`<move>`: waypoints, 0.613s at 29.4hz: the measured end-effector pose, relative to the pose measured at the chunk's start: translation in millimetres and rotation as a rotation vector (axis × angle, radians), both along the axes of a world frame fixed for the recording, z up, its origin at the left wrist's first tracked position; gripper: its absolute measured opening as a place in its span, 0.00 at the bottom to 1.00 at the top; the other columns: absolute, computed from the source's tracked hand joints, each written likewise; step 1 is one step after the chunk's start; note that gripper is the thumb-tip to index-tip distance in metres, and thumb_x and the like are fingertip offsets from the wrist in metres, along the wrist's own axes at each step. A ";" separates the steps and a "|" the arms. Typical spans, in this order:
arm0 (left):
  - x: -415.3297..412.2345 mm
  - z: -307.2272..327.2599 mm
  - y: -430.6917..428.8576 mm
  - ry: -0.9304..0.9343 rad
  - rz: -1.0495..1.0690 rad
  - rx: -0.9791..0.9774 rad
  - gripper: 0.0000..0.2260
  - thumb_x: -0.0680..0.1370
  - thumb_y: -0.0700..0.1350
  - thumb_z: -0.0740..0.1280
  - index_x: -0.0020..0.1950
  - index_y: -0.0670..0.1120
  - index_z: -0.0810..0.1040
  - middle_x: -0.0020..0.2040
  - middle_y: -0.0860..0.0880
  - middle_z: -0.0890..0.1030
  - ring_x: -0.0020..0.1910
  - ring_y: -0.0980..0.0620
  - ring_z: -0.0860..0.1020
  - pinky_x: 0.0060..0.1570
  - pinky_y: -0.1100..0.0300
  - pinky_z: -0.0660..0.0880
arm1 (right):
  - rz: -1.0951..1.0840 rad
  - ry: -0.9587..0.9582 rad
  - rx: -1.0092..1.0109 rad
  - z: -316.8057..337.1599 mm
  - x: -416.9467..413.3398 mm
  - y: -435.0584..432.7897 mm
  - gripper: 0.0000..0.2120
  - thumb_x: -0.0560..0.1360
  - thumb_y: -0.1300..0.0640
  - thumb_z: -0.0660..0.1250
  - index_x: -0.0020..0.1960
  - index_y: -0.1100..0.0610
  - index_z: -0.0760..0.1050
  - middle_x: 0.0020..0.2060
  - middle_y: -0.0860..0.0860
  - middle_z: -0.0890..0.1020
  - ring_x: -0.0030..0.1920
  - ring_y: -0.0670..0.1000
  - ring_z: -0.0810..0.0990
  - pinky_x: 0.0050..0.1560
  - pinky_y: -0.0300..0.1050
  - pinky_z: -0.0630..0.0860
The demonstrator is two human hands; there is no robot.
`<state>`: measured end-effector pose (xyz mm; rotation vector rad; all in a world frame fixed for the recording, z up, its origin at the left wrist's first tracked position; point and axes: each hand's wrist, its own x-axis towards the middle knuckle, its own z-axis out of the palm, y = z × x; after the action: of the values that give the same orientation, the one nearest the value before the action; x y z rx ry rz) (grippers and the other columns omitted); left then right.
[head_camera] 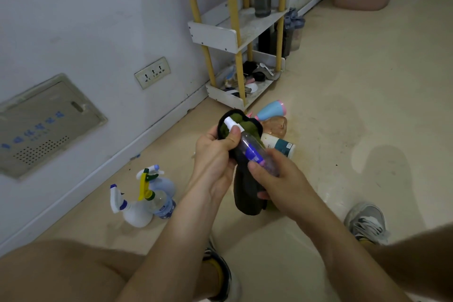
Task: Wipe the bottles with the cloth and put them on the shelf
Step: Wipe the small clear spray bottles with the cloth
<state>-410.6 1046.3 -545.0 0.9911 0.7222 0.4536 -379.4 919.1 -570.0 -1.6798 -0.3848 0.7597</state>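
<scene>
Reaching forward above the floor (343, 105), both hands meet. The left hand (215, 154) wraps its grip round the cloth (246, 195), thumb on the bottle (252, 153) neck. The right hand (279, 180) clasps the base. The bottle's long axis slants, cap (230, 122) up-left toward the wall (98, 19).

Bare forearms run up to a bare left hand (215, 157) and right hand (279, 179), and the legs are bare too. The right shoe (366, 223) is a grey sneaker with white laces and dark stripes. Left of it sits the left shoe (232, 287), black-trimmed, with a yellow sock (216, 264) at the ankle.
</scene>
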 end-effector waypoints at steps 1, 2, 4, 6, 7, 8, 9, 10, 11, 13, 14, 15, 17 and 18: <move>-0.2 1.5 -0.2 -0.009 -0.013 -0.008 0.13 0.78 0.34 0.65 0.63 0.37 0.77 0.51 0.41 0.83 0.44 0.48 0.83 0.45 0.53 0.83 | 0.019 0.046 0.011 1.2 0.1 -0.3 0.11 0.78 0.49 0.67 0.59 0.44 0.70 0.49 0.45 0.79 0.47 0.48 0.82 0.44 0.45 0.83; 0.1 2.5 -0.3 -0.008 -0.018 -0.001 0.14 0.78 0.33 0.64 0.63 0.37 0.76 0.52 0.40 0.82 0.44 0.47 0.82 0.43 0.54 0.83 | 0.034 0.089 0.036 2.9 0.3 -1.7 0.10 0.79 0.49 0.66 0.59 0.43 0.71 0.49 0.47 0.81 0.46 0.47 0.84 0.42 0.43 0.83; -0.4 3.8 1.4 -0.006 -0.001 0.011 0.15 0.78 0.32 0.63 0.65 0.39 0.76 0.55 0.40 0.81 0.47 0.47 0.81 0.43 0.55 0.82 | 0.049 0.192 0.102 7.9 1.1 -4.1 0.05 0.80 0.48 0.64 0.55 0.42 0.72 0.48 0.49 0.84 0.43 0.46 0.85 0.40 0.41 0.82; 0.1 4.3 4.4 0.000 0.025 0.034 0.17 0.79 0.31 0.61 0.66 0.40 0.75 0.55 0.42 0.81 0.48 0.47 0.81 0.44 0.54 0.81 | 0.013 0.165 0.116 11.0 -0.2 -3.8 0.05 0.81 0.51 0.62 0.54 0.41 0.74 0.47 0.49 0.85 0.41 0.45 0.84 0.41 0.42 0.81; 0.8 4.1 4.6 0.014 0.049 0.047 0.17 0.79 0.30 0.61 0.66 0.40 0.75 0.54 0.43 0.81 0.48 0.48 0.80 0.45 0.54 0.81 | -0.019 0.038 0.075 9.1 -2.2 -1.8 0.08 0.81 0.52 0.63 0.55 0.39 0.75 0.47 0.48 0.84 0.41 0.44 0.82 0.43 0.43 0.81; 1.6 3.2 3.7 0.032 0.077 0.059 0.17 0.79 0.30 0.60 0.66 0.41 0.75 0.52 0.44 0.81 0.48 0.48 0.80 0.45 0.54 0.80 | -0.060 -0.119 0.022 5.9 -5.1 0.6 0.09 0.80 0.52 0.65 0.57 0.39 0.77 0.48 0.45 0.84 0.41 0.43 0.81 0.46 0.42 0.80; 2.2 2.4 1.6 0.047 0.099 0.063 0.17 0.79 0.29 0.60 0.66 0.41 0.75 0.51 0.45 0.81 0.47 0.49 0.80 0.45 0.54 0.80 | -0.116 -0.272 -0.033 3.0 -8.0 2.8 0.12 0.78 0.52 0.68 0.60 0.42 0.78 0.48 0.42 0.82 0.42 0.43 0.79 0.47 0.41 0.79; 2.0 1.5 -1.8 0.055 0.110 0.061 0.16 0.80 0.30 0.60 0.65 0.41 0.76 0.49 0.46 0.82 0.45 0.49 0.81 0.44 0.55 0.81 | -0.172 -0.403 -0.098 1.7 -9.9 5.2 0.15 0.76 0.51 0.71 0.62 0.45 0.78 0.48 0.42 0.80 0.43 0.42 0.77 0.47 0.38 0.77; 0.8 1.1 -6.7 0.054 0.102 0.052 0.14 0.80 0.31 0.60 0.62 0.41 0.78 0.46 0.46 0.83 0.42 0.50 0.82 0.43 0.56 0.81 | -0.220 -0.509 -0.159 0.3 -9.8 6.3 0.17 0.74 0.52 0.73 0.62 0.48 0.77 0.48 0.43 0.78 0.44 0.43 0.76 0.44 0.36 0.75; -2.1 0.4 -17.5 0.042 0.046 0.013 0.10 0.80 0.33 0.62 0.57 0.43 0.80 0.40 0.47 0.85 0.37 0.53 0.83 0.36 0.58 0.81 | -0.269 -0.713 -0.269 -2.7 -6.6 8.0 0.17 0.72 0.55 0.74 0.60 0.52 0.75 0.46 0.46 0.75 0.43 0.47 0.73 0.36 0.33 0.67; -3.7 0.4 -22.7 0.032 0.014 -0.007 0.08 0.80 0.35 0.64 0.56 0.42 0.80 0.41 0.47 0.85 0.36 0.53 0.84 0.35 0.60 0.80 | -0.288 -0.804 -0.313 -4.2 -6.0 9.4 0.17 0.71 0.58 0.75 0.59 0.54 0.75 0.45 0.48 0.72 0.42 0.49 0.72 0.34 0.35 0.64; -5.1 0.2 -26.0 0.027 -0.006 -0.017 0.07 0.79 0.38 0.66 0.56 0.42 0.80 0.43 0.45 0.85 0.38 0.53 0.84 0.35 0.60 0.80 | -0.308 -0.885 -0.332 -5.4 -7.4 10.3 0.17 0.71 0.60 0.75 0.57 0.55 0.74 0.44 0.50 0.72 0.41 0.51 0.71 0.32 0.36 0.62; -6.0 -1.5 -24.9 0.037 0.020 -0.001 0.09 0.77 0.42 0.70 0.56 0.41 0.81 0.47 0.44 0.85 0.42 0.51 0.84 0.40 0.58 0.81 | -0.268 -0.948 -0.317 -7.3 -12.6 11.2 0.18 0.70 0.60 0.75 0.57 0.54 0.73 0.46 0.51 0.73 0.41 0.50 0.71 0.34 0.37 0.65; -5.9 -2.2 -21.5 0.050 0.046 0.019 0.10 0.76 0.43 0.71 0.56 0.41 0.81 0.48 0.43 0.85 0.45 0.49 0.84 0.43 0.56 0.82 | -0.201 -0.900 -0.281 -8.4 -14.8 10.2 0.19 0.71 0.59 0.75 0.58 0.53 0.71 0.48 0.50 0.74 0.43 0.49 0.72 0.36 0.36 0.67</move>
<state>-416.5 1024.7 -547.3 1.0083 0.7882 0.4779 -394.2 929.3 -578.4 -2.2315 -0.7321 -0.1467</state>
